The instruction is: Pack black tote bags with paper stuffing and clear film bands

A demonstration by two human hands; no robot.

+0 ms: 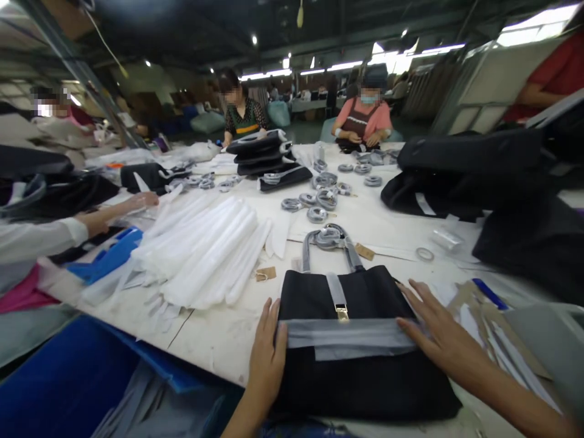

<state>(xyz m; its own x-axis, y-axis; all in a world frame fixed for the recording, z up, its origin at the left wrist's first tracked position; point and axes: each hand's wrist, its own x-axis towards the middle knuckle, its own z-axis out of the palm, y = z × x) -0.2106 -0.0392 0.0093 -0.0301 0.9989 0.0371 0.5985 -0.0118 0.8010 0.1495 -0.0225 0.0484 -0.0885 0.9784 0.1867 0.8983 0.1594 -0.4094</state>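
- The bag (365, 386) lies on the table (214, 347) directly before the person, its handle (306, 252) pointing away, its long axis running left to right.
- A film strip (347, 338) crosses it along that axis, below the clasp (342, 312).
- The hands are apart: the left hand (268, 350) at the bag's left edge, perhaps pinching, I cannot tell; the right hand (433, 331) spread on its right edge.
- The bag's underside is hidden; both forearms are cut off.
- Black lower folds are hard to make out.
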